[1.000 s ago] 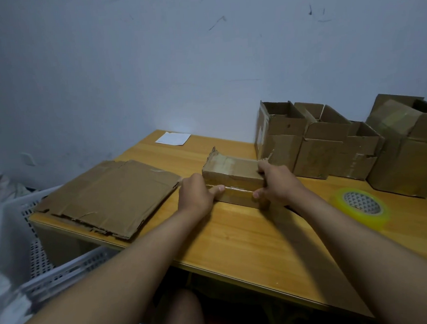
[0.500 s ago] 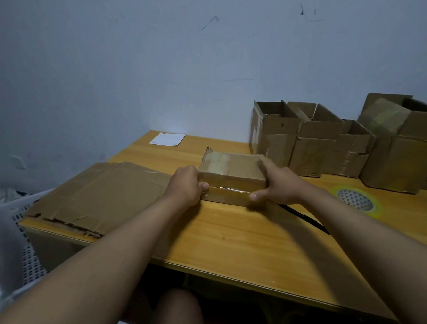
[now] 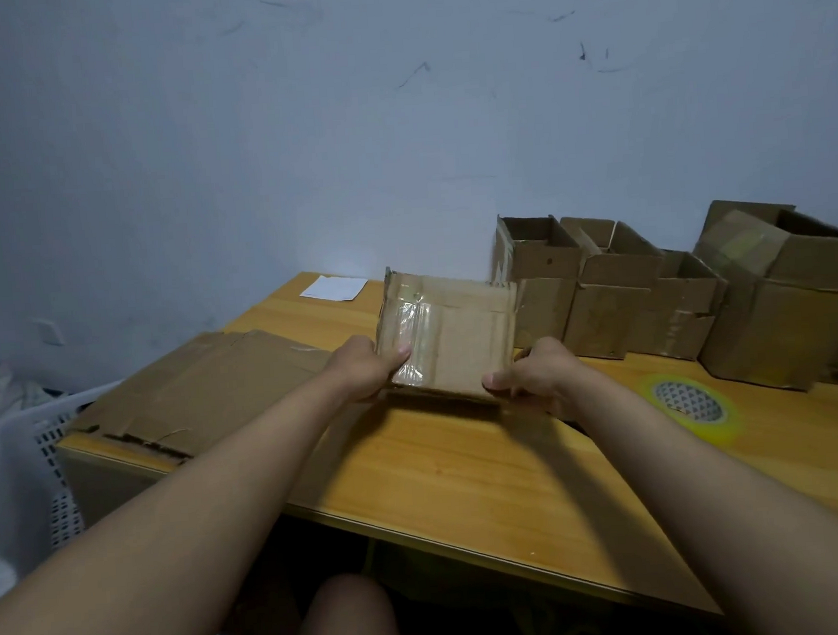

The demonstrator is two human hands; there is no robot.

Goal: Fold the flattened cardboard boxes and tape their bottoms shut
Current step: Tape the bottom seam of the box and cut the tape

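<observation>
Cardboard box (image 3: 450, 337) — tilted up above the surface (image 3: 467, 467), centre. Left hand (image 3: 361, 368) at 9 o'clock and right hand (image 3: 535, 376) at 3 o'clock grip its sides, fingers curled round the edges. Tape roll (image 3: 693, 404) — 3 o'clock, apart.

White paper (image 3: 334, 288) on wooden table (image 3: 467, 472)

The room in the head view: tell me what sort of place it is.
Probably a small home packing corner: a wooden table against a scuffed wall, folded boxes, flattened cardboard and a tape roll.
</observation>
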